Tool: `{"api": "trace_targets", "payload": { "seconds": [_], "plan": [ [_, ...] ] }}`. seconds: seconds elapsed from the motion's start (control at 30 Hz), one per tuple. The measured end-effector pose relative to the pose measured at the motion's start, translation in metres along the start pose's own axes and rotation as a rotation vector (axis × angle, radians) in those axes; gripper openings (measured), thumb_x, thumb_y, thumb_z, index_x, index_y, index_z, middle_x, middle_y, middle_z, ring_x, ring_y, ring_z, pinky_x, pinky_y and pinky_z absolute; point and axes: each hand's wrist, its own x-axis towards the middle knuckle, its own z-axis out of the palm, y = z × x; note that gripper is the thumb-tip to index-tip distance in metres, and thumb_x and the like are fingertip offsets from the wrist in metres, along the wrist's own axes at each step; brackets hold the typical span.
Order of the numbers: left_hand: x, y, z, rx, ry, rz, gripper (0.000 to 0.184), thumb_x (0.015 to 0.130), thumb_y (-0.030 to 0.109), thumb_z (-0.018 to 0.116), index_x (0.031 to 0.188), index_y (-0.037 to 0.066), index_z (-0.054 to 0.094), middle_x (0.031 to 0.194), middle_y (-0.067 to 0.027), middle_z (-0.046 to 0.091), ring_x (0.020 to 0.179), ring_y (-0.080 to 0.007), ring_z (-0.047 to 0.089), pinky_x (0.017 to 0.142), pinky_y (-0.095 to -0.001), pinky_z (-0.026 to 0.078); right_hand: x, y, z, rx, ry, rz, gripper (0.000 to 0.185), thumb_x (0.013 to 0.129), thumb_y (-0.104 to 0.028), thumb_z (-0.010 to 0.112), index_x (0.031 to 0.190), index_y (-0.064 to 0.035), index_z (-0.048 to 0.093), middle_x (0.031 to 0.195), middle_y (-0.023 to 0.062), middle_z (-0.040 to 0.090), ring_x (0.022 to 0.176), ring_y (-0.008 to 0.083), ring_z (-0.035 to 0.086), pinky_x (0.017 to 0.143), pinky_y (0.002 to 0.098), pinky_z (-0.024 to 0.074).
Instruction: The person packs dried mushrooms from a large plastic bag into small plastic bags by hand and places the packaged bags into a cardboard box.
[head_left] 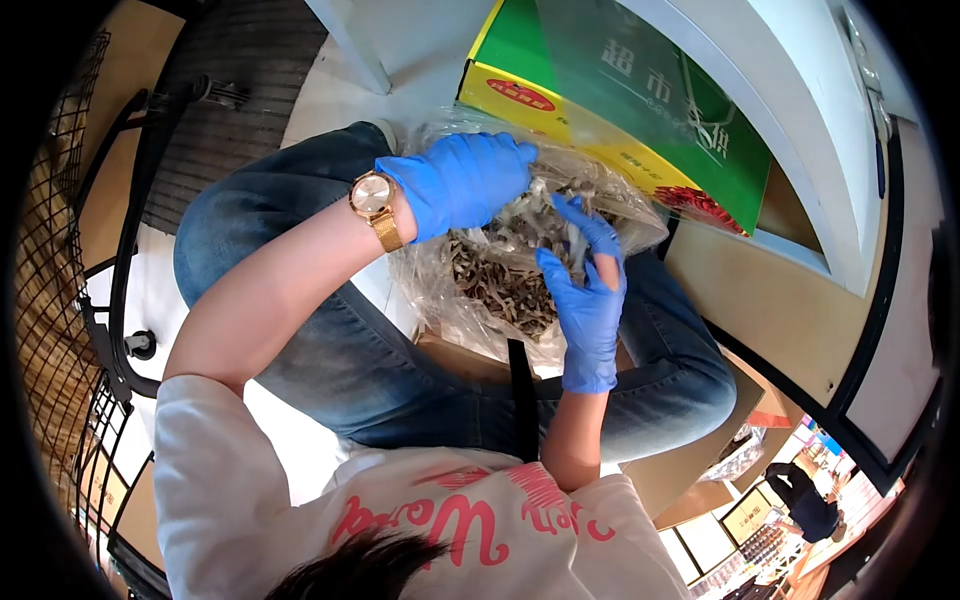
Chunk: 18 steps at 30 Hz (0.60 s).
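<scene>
Head camera footage gave me a downward look at a clear plastic bag (pixel 425 285) of dried brown strips (pixel 505 290), which sat between the bent legs (pixel 380 375) of the seated wearer. The bag's mouth was spread wide, and cardboard (pixel 465 362) showed just beside its near edge. I saw the left hand (pixel 465 180), in a blue glove, over the far left part of the bag, its fingers curled in at the crumpled plastic; I could not tell whether they gripped it. A gold watch (pixel 372 195) circled that wrist. The right hand (pixel 585 290), gloved too, was at the bag's right side, its thumb and forefinger spread apart in a released pose, with whitish material near the fingertips. Just beyond the bag I had a green and yellow box (pixel 620 100), its side printed with characters. A black wire cart (pixel 50 290) stood to the left, and another person (pixel 810 510) in dark clothes appeared far off at lower right.
</scene>
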Motion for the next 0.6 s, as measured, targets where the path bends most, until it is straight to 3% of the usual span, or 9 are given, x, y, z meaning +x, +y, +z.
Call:
{"api": "trace_targets", "payload": {
  "seconds": [0.07, 0.13, 0.17, 0.2, 0.37, 0.47, 0.6],
  "plan": [
    [-0.001, -0.004, 0.009, 0.038, 0.064, 0.039, 0.016, 0.076, 0.009, 0.058, 0.091, 0.006, 0.062, 0.097, -0.0077, 0.059, 0.084, -0.0268, 0.062, 0.07, -0.0372, 0.053, -0.006, -0.003, -0.007, -0.016, -0.081, -0.02, 0.034, 0.077, 0.001, 0.068, 0.11, -0.0064, 0.063, 0.113, 0.0145, 0.06, 0.11, 0.0218, 0.056, 0.088, 0.0287, 0.0454],
    [-0.001, -0.005, 0.009, 0.079, 0.127, 0.081, 0.014, 0.076, 0.01, 0.058, 0.089, 0.006, 0.062, 0.092, -0.0073, 0.06, 0.083, -0.0262, 0.062, 0.068, -0.0373, 0.052, -0.015, 0.005, -0.014, 0.087, -0.027, 0.108, 0.029, 0.079, 0.007, 0.063, 0.104, -0.0063, 0.066, 0.105, 0.0121, 0.065, 0.104, 0.0215, 0.06, 0.085, 0.0282, 0.0471],
    [-0.001, -0.005, 0.009, 0.069, 0.113, 0.065, 0.015, 0.076, 0.013, 0.06, 0.089, 0.006, 0.062, 0.091, -0.0074, 0.059, 0.083, -0.0257, 0.062, 0.069, -0.0375, 0.052, -0.018, 0.013, -0.019, 0.081, 0.003, 0.061, 0.027, 0.079, 0.01, 0.06, 0.101, -0.0051, 0.067, 0.101, 0.0097, 0.066, 0.097, 0.0204, 0.063, 0.082, 0.0276, 0.0483],
    [-0.002, -0.006, 0.008, 0.061, 0.098, 0.049, 0.016, 0.076, 0.015, 0.061, 0.089, 0.007, 0.062, 0.091, -0.0076, 0.059, 0.083, -0.0252, 0.062, 0.069, -0.0376, 0.052, -0.02, 0.013, -0.026, 0.153, 0.001, 0.146, 0.026, 0.08, 0.01, 0.06, 0.099, -0.0047, 0.068, 0.099, 0.0093, 0.067, 0.101, 0.0198, 0.062, 0.085, 0.0286, 0.0473],
    [-0.002, -0.01, -0.01, -0.021, 0.001, 0.063, 0.016, 0.075, 0.019, 0.062, 0.086, 0.007, 0.063, 0.092, -0.0076, 0.058, 0.086, -0.0259, 0.061, 0.073, -0.0373, 0.051, -0.041, 0.039, -0.049, -0.103, -0.08, 0.178, 0.024, 0.081, 0.005, 0.062, 0.1, -0.0063, 0.069, 0.108, 0.0123, 0.066, 0.114, 0.024, 0.056, 0.093, 0.0339, 0.0439],
    [-0.003, -0.02, -0.008, -0.094, -0.047, 0.04, 0.015, 0.076, 0.02, 0.062, 0.084, 0.008, 0.063, 0.092, -0.0078, 0.058, 0.087, -0.0268, 0.061, 0.075, -0.0374, 0.051, -0.055, 0.051, -0.05, -0.047, -0.074, 0.333, 0.024, 0.081, 0.0, 0.063, 0.103, -0.0073, 0.068, 0.114, 0.0125, 0.063, 0.116, 0.0267, 0.054, 0.096, 0.0366, 0.0425],
    [0.0, -0.019, -0.003, -0.003, -0.045, 0.061, 0.015, 0.076, 0.019, 0.06, 0.084, 0.007, 0.064, 0.094, -0.008, 0.058, 0.087, -0.0273, 0.06, 0.076, -0.0378, 0.05, -0.046, 0.038, -0.043, -0.029, -0.078, 0.27, 0.029, 0.08, -0.003, 0.066, 0.108, -0.0084, 0.066, 0.118, 0.0128, 0.061, 0.116, 0.0293, 0.053, 0.098, 0.0384, 0.0405]
  ]
}}
